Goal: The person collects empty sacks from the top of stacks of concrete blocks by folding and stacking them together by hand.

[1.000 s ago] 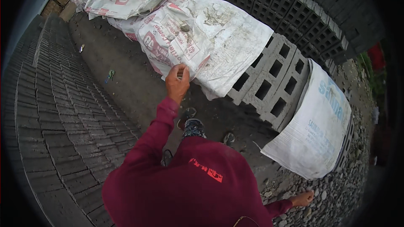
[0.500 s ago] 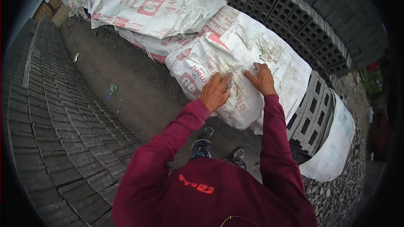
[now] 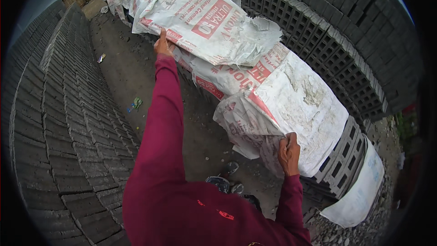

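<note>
Empty white cement sacks with red print lie spread over a long row of hollow concrete blocks (image 3: 339, 157). My left hand (image 3: 163, 45) is stretched far forward, closed on the near edge of the upper cement sack (image 3: 182, 9), its index finger showing on top. Closer to me, my right hand (image 3: 289, 154) has its fingers curled on the edge of a dirt-stained white sack (image 3: 314, 95). Beside that hand, a crumpled, printed sack flap (image 3: 248, 125) hangs down the near side of the row. Parts of both hands' fingers are hidden by the sacks.
To my left rises a long stack of grey blocks (image 3: 77, 150), with a dirt path (image 3: 118, 68) between it and the covered row. More hollow blocks (image 3: 314, 32) are stacked behind. Another white sack (image 3: 357, 196) droops over the right end, above gravel (image 3: 337, 234).
My left hand has left the near sack and reached forward and left to the upper sack's edge. My right hand has come nearer and closed on a sack edge. The near flap now hangs crumpled.
</note>
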Demonstrator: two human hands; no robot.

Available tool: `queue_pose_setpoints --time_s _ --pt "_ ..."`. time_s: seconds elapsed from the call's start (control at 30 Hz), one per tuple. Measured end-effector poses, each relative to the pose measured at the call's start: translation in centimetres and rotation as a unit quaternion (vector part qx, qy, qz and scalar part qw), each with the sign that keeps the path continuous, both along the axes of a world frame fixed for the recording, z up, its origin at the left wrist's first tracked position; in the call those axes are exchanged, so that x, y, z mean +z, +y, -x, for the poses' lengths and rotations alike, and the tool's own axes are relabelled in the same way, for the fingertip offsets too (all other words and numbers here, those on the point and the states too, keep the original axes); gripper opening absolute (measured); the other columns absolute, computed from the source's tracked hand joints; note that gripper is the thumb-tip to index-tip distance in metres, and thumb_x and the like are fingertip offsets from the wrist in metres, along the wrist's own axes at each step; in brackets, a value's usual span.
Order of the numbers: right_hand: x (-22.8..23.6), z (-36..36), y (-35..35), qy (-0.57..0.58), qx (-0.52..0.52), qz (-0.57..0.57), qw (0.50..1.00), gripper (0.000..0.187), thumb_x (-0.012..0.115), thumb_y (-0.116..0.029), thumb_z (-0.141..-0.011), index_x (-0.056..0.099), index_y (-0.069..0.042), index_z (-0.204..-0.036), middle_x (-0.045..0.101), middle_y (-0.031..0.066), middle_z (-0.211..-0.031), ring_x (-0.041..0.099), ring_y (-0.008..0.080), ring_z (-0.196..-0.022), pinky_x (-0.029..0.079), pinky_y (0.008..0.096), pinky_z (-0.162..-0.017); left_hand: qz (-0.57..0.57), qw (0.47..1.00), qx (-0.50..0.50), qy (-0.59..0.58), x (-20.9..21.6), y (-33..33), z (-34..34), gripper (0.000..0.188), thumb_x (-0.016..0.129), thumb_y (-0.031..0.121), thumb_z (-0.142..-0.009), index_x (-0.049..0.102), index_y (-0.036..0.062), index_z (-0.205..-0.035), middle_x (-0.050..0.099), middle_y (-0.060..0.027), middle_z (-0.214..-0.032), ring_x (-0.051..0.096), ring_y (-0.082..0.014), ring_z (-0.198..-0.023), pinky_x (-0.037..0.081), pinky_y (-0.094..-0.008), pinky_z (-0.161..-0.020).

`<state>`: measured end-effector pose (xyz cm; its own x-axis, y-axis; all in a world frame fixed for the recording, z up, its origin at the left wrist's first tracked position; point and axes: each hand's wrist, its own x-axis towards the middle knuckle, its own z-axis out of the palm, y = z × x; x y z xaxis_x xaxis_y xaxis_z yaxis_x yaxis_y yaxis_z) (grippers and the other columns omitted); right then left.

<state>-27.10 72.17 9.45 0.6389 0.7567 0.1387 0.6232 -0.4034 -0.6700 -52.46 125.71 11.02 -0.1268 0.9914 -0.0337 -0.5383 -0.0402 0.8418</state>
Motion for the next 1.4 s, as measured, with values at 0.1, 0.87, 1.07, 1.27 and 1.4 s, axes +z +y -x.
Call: queue_pose_setpoints --time_s 0.1,0.87,1.07,1.27,1.4 --pt "-0.1 -0.3 -5.2 0.009 -0.053 -0.077 0.996 0.018 0.048 -0.010 -0.085 0.051 0.004 -0.095 0.060 0.0218 -0.071 0.060 0.0328 -0.065 0.045 0.0391 -0.060 -0.009 0.990 -0.003 -0.141 3.2 3.0 -2.1 0.050 0.075 0.025 -0.078 0.056 0.0012 -0.117 0.063 -0.0105 -0.108 0.063 -0.0243 -0.090 0.052 -0.0392 -0.078" --pt "-0.8 14.4 -8.4 0.196 -0.087 -0.151 0.965 0.019 0.050 -0.009 -0.086 0.060 0.005 -0.093 0.062 0.0104 -0.077 0.055 0.0151 -0.067 0.045 0.0293 -0.063 -0.269 0.896 0.209 0.284 8.3 -21.4 22.7 0.027 0.052 0.011 -0.087 0.061 -0.0089 -0.102 0.063 -0.0107 -0.097 0.055 -0.0182 -0.085 0.043 -0.0293 -0.079" --pt "-1.6 23.1 3.7 0.118 -0.001 -0.151 0.981 0.016 0.051 -0.005 -0.086 0.058 0.004 -0.097 0.061 0.0203 -0.077 0.062 0.0283 -0.068 0.048 0.0358 -0.064 -0.264 0.904 0.100 0.321 3.2 -17.0 31.0 0.023 0.052 0.009 -0.086 0.064 -0.0078 -0.096 0.063 -0.0078 -0.090 0.055 -0.0164 -0.080 0.042 -0.0280 -0.076" --pt "-5.2 26.0 15.9 0.152 0.013 -0.174 0.973 0.018 0.049 -0.010 -0.087 0.059 0.003 -0.096 0.062 0.0159 -0.080 0.060 0.0216 -0.072 0.047 0.0330 -0.068 -0.355 0.807 -0.307 0.358 -4.5 -22.0 23.6 0.036 0.044 -0.007 -0.077 0.067 -0.0022 -0.104 0.058 -0.0257 -0.125 0.060 -0.0367 -0.112 0.045 -0.0360 -0.095" --pt "-6.3 27.6 20.3 0.309 0.018 -0.185 0.933 0.021 0.050 -0.014 -0.087 0.059 0.004 -0.093 0.060 0.0069 -0.078 0.052 0.0122 -0.072 0.042 0.0281 -0.065 -0.353 0.780 -0.388 0.340 -9.6 -26.8 21.8 0.039 0.042 -0.010 -0.073 0.069 -0.0019 -0.099 0.052 -0.0271 -0.131 0.056 -0.0339 -0.119 0.047 -0.0367 -0.095"
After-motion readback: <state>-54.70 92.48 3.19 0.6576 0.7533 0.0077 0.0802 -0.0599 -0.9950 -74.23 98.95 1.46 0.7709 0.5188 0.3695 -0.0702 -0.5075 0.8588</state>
